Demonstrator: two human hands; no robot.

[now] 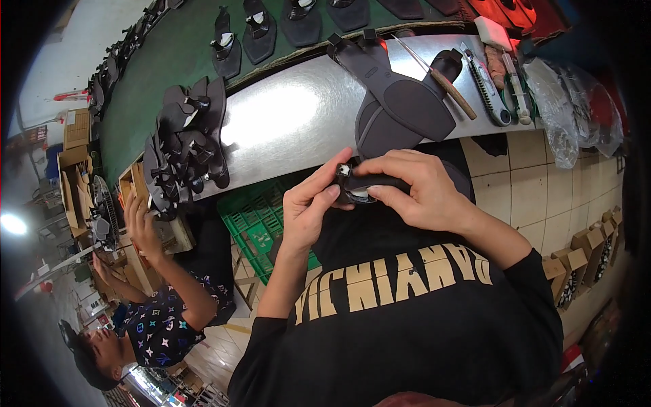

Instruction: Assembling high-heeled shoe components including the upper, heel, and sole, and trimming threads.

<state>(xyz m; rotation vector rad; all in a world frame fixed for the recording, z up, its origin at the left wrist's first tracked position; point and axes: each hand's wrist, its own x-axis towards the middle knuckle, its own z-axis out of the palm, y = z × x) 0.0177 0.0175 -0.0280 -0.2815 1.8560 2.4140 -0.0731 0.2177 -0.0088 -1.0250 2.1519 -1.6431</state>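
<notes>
A black sandal sits before the black shirt, pinched between thumb and fingers of both the left hand and right hand. Beyond, overlapping dark sandals lie on the metal bench.

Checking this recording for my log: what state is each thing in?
Dark shoe part: held between left grip and right grip, partly covered
Dark grey soles: overlapping, lying on metal bench
Awl: lying, overlapping the soles
Utility knife: lying flat, blade position unclear
Clear plastic bag: crumpled
Dark sandals at left: heaped together
Far sandals: set out in a row
Green crate: partly hidden
Fan: spinning or still, unclear
</notes>
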